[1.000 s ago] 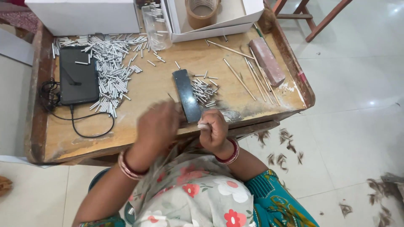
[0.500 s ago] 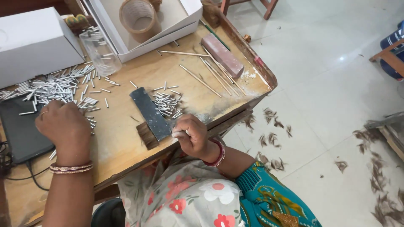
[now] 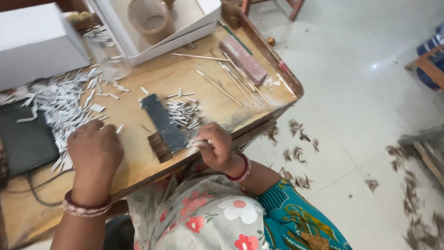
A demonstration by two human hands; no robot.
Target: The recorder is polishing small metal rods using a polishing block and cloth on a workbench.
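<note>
Head view: my right hand (image 3: 216, 149) pinched a small silver strip at the tabletop (image 3: 152, 83) edge, beside the dark flat bar (image 3: 163, 121). Left hand (image 3: 95, 150) lay curled on the silver strips pile (image 3: 64, 106). Judged mid-sorting; next needs careful placement.

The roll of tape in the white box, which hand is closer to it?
Left. The left hand rests by the silver strips below the roll of tape; the right hand sits farther away, at the table's front edge.

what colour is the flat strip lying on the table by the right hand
The flat strip is dark grey to black, with a brown tuft at its near end; the head view shows it.
</note>
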